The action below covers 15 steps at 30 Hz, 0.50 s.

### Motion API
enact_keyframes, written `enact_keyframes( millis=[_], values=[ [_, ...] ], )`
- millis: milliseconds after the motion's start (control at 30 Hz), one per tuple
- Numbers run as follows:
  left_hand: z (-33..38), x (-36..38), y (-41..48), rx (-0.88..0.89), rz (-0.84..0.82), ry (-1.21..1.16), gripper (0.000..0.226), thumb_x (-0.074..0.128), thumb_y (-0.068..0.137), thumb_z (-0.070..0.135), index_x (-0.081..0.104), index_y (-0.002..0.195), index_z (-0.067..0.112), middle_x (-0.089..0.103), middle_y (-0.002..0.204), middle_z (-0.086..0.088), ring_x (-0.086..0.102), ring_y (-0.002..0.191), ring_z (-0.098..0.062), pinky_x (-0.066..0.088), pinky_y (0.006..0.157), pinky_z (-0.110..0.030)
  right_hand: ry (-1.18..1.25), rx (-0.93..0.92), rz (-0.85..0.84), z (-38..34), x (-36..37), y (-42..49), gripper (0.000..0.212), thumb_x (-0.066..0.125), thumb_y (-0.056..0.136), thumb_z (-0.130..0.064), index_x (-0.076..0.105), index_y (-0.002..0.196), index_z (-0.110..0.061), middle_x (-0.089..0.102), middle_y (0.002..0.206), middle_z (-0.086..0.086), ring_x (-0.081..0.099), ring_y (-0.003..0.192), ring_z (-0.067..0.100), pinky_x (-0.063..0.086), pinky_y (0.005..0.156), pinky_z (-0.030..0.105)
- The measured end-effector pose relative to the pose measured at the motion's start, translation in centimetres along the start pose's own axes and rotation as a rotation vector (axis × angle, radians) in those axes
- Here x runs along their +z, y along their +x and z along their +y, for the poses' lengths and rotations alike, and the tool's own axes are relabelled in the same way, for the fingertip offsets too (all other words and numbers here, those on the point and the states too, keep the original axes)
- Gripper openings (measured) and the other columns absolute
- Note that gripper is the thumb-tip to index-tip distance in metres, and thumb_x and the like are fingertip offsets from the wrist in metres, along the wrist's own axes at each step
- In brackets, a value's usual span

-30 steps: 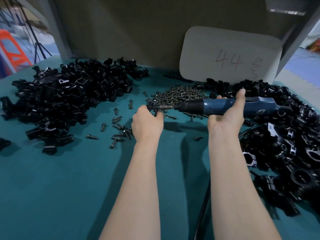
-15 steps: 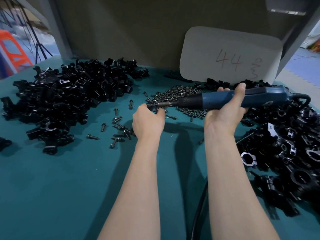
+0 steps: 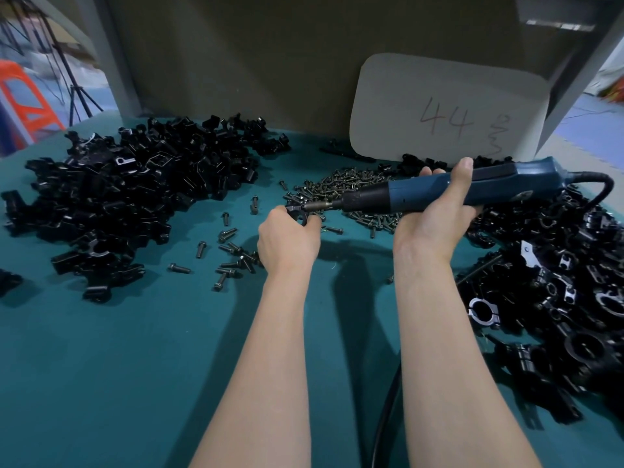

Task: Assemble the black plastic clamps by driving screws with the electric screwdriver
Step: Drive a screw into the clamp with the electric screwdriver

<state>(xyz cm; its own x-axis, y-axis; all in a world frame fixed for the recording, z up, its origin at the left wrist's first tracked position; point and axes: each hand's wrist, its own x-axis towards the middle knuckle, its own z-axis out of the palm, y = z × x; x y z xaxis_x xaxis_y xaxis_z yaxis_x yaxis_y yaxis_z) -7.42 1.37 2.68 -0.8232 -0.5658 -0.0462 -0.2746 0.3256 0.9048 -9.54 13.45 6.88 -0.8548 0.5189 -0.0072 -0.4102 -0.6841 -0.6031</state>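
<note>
Ahead, two bare forearms reach out over a teal bench [image 3: 101,366]. The left hand [image 3: 287,241] is lifted just above the bench, its fingers curled round a small black clamp [image 3: 297,211], of which only the top edge shows past the knuckles. The right hand [image 3: 435,224] grips a blue screwdriver [image 3: 499,190], fingers wrapped under the body and thumb laid over the top. The screwdriver lies almost level, pointing left, and its metal bit [image 3: 317,207] meets the clamp at the left hand's fingertips. A black cord [image 3: 385,417] leaves the back of the tool, and cord also shows between the forearms near the bottom edge.

Behind the hands lies a heap of dark screws [image 3: 341,187]; more loose screws [image 3: 233,255] lie scattered just left of the left wrist. A large pile of black clamp parts [image 3: 135,190] fills the left of the bench, and another pile [image 3: 557,282] fills the right, with one silver ring clamp [image 3: 483,310] among it. A pale board [image 3: 439,106] marked "44" leans upright against the back wall.
</note>
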Motion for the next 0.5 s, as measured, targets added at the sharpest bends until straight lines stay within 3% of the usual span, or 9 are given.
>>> enact_keyframes(
  millis=[200, 367, 500],
  values=[
    [0.17, -0.11, -0.07, 0.0, 0.009, -0.001, 0.023, 0.06, 0.089, 0.031, 0.059, 0.105, 0.015, 0.071, 0.094, -0.008, 0.069, 0.085, -0.025, 0.055, 0.072, -0.037, -0.014, -0.018, -0.016, -0.1, 0.3, -0.38, 0.05, 0.057, 0.096, -0.027, 0.032, 0.137, -0.015, 0.057, 0.096, -0.001, 0.064, 0.087, 0.016, 0.055, 0.083, 0.029],
    [0.15, -0.12, -0.03, 0.007, 0.021, -0.002, 0.021, 0.06, 0.089, 0.032, 0.059, 0.102, 0.015, 0.071, 0.093, -0.008, 0.069, 0.084, -0.025, 0.056, 0.073, -0.038, 0.019, -0.031, -0.019, -0.03, 0.42, -0.6, 0.047, 0.057, 0.096, -0.024, 0.032, 0.135, -0.017, 0.057, 0.095, -0.001, 0.064, 0.08, 0.015, 0.054, 0.068, 0.021],
    [0.12, -0.14, 0.02, 0.009, 0.039, 0.006, 0.023, 0.059, 0.089, 0.032, 0.059, 0.103, 0.014, 0.071, 0.092, -0.007, 0.068, 0.083, -0.025, 0.053, 0.068, -0.035, 0.017, -0.032, -0.029, 0.07, 0.56, -0.76, 0.051, 0.057, 0.096, -0.025, 0.031, 0.138, -0.016, 0.058, 0.098, 0.0, 0.064, 0.081, 0.015, 0.056, 0.078, 0.026]
  ],
)
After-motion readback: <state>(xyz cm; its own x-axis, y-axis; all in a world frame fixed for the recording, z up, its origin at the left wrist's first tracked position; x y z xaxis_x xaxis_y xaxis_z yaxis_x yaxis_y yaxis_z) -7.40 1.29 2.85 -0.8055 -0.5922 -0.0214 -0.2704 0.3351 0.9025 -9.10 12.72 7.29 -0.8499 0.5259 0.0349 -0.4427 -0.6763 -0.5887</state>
